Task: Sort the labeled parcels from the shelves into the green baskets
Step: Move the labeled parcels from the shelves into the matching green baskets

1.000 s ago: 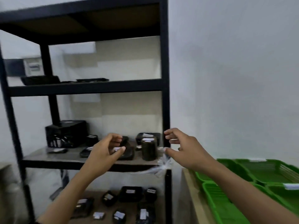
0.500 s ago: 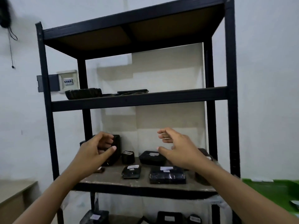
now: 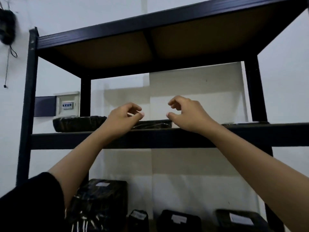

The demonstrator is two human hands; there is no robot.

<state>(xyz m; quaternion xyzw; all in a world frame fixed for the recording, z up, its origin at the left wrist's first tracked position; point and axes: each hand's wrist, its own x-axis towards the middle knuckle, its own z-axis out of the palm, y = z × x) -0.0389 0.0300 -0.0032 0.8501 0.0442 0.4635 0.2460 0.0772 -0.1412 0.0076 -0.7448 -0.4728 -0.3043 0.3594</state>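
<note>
Shelving [image 3: 167, 138] in black metal fills most of what I see, and I place everything else against its middle shelf. Above that shelf sits the brown underside of the top board. On the middle shelf, toward its left end, lies a flat black-wrapped parcel [image 3: 78, 123]; a second, thinner flat parcel [image 3: 153, 125] lies near the shelf's centre, partly hidden behind my hands. Below the middle shelf, on the next level down, I see a tall black parcel [image 3: 100, 203] at the left with a white label on top, then a small parcel [image 3: 138, 219], a wider labeled parcel [image 3: 179, 221] and another labeled parcel [image 3: 240, 221] further right.

My left hand [image 3: 124, 117] hangs just above the front edge of the middle shelf, in front of the thin parcel, fingers loosely curled toward the thumb with a narrow gap and nothing in it. My right hand [image 3: 187, 113] is level with it, just to the right, curled the same way and also holding nothing. I cannot tell whether either hand touches the parcel.

Left of the shelving, on the wall level with the middle shelf, is a small breaker box [image 3: 68, 103].
</note>
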